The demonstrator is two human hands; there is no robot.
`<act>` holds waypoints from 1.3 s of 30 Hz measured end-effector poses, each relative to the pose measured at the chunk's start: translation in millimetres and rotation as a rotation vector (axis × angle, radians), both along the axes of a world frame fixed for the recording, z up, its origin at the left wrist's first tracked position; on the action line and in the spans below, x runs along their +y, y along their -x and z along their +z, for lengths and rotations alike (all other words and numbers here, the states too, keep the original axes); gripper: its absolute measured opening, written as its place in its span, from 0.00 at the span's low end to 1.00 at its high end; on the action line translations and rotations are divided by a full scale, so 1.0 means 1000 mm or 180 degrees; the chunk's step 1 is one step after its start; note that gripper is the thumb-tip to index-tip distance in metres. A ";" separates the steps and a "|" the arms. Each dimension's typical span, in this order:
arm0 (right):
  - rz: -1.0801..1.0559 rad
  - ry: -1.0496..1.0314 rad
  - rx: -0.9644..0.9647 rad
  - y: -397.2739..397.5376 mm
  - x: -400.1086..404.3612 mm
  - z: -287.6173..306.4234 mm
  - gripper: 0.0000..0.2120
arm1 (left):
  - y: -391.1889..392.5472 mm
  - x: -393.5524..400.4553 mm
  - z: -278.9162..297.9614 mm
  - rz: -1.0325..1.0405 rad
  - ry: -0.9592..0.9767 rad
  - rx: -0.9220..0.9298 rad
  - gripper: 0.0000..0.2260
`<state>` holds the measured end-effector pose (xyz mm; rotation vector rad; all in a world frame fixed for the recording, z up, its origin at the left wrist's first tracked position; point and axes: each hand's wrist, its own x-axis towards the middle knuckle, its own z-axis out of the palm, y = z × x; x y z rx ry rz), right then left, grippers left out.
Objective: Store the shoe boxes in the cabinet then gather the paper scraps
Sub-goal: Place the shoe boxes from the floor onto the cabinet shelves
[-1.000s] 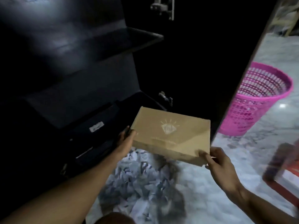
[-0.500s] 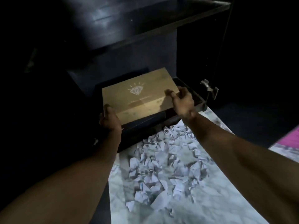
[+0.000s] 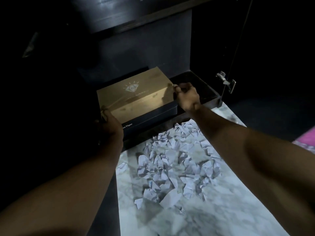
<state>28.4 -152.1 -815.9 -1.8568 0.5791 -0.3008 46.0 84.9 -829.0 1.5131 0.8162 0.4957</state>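
Observation:
A tan shoe box with a diamond logo lies on top of a black shoe box on the bottom shelf of the dark cabinet. My left hand grips the tan box at its near left corner. My right hand holds its right end, fingers curled at the edge. A heap of crumpled white paper scraps covers the marble floor just in front of the cabinet.
An upper cabinet shelf hangs above the boxes. The open cabinet door with a metal hinge stands at the right. A pink basket edge shows at the far right. Marble floor stretches toward me.
I carried the tan box from in front of the cabinet into the bottom shelf and lowered it onto the black box. The view swung left, away from the pink basket.

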 end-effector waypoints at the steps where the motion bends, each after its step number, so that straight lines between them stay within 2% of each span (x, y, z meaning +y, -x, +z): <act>1: 0.0005 -0.0031 -0.0003 0.014 -0.007 0.001 0.18 | 0.009 -0.004 0.001 -0.0096 0.0061 0.0098 0.35; 3: 0.0051 -0.0160 -0.0026 0.043 -0.024 -0.001 0.15 | 0.035 -0.014 0.004 -0.0194 -0.0135 0.0302 0.33; 6: 0.0086 -0.0333 -0.0181 0.102 -0.054 0.002 0.11 | 0.079 -0.054 0.016 -0.0352 -0.0644 0.0031 0.32; 8: 0.0142 -0.0092 -0.0106 0.151 -0.071 0.006 0.09 | 0.097 -0.088 0.014 -0.1064 -0.1015 -0.0157 0.28; 11: 0.0165 0.0244 0.0027 0.225 -0.096 0.003 0.08 | 0.128 -0.139 0.006 -0.2246 -0.1682 -0.0335 0.15; 16: -0.0247 0.0586 0.0223 0.351 -0.146 -0.013 0.09 | 0.212 -0.231 -0.008 -0.3829 -0.1669 -0.0733 0.08; 20: -0.0951 0.0575 0.0119 0.448 -0.183 -0.031 0.10 | 0.289 -0.296 -0.034 -0.4767 -0.1374 -0.0840 0.05; 24: -0.1969 0.0511 -0.0133 0.548 -0.207 -0.047 0.03 | 0.367 -0.351 -0.055 -0.5794 -0.1255 -0.0489 0.03; 26: -0.2362 0.0618 -0.0194 0.597 -0.217 -0.060 0.04 | 0.402 -0.371 -0.065 -0.6164 -0.1157 -0.0384 0.03; 30: -0.3259 0.1120 0.0298 0.697 -0.220 -0.085 0.06 | 0.463 -0.393 -0.093 -0.6768 -0.1034 0.0179 0.02; 33: -0.4056 0.1542 0.1022 0.762 -0.214 -0.109 0.11 | 0.501 -0.401 -0.112 -0.7171 -0.0975 0.0658 0.07; 35: -0.4634 0.1223 0.1451 0.796 -0.213 -0.124 0.19 | 0.521 -0.404 -0.119 -0.7321 -0.1002 0.0933 0.10; 37: -0.4996 0.0547 0.1616 0.820 -0.211 -0.139 0.26 | 0.533 -0.407 -0.124 -0.7411 -0.1115 0.1024 0.16; 39: -0.5056 -0.0200 0.1398 0.829 -0.211 -0.149 0.25 | 0.537 -0.407 -0.125 -0.7434 -0.1207 0.1057 0.22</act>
